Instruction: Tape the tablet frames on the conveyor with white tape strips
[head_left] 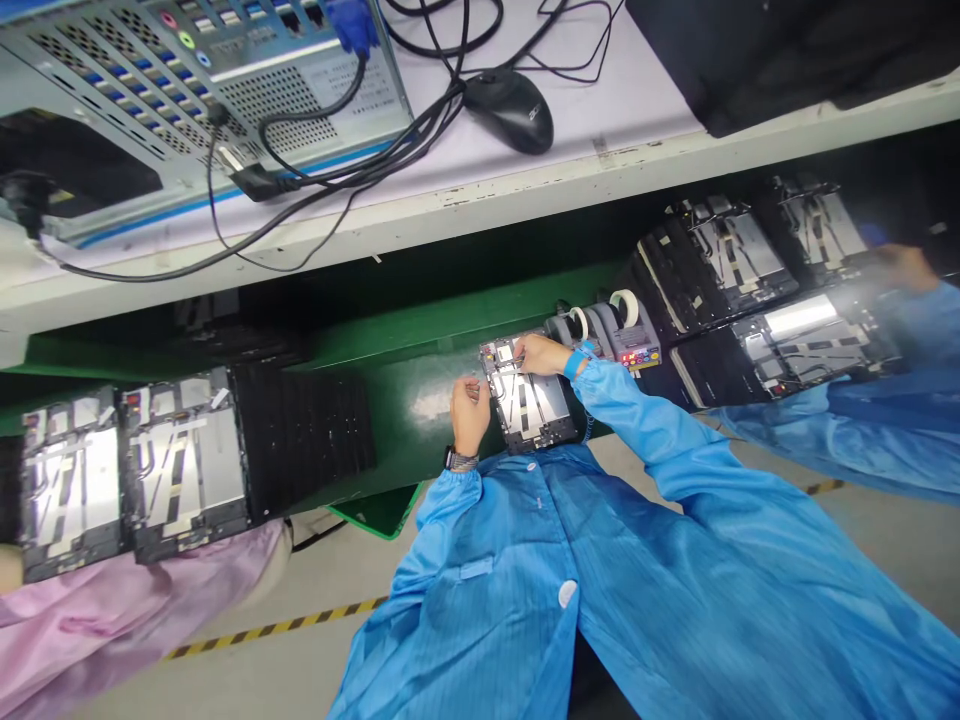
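Note:
A tablet-like electronic unit (534,405) lies with its silver and black inner side up, in front of my blue coat. My right hand (541,355) is over its upper edge, fingertips pinched close to a small pale part; whatever is between them is too small to name. Beside the unit's left edge, my left hand (470,415) is closed, with thumb and fingers curled together. I cannot make out whether it holds anything. A blue band circles my right wrist, and a dark watch (460,459) is on my left.
Behind the unit stands a grey tape dispenser (622,335) with white rolls. Stacks of similar units (184,460) line the green bench (405,400) on both sides. A co-worker's hand (904,268) is at right, a pink sleeve at left. The shelf above holds a computer case (247,90) and mouse (510,110).

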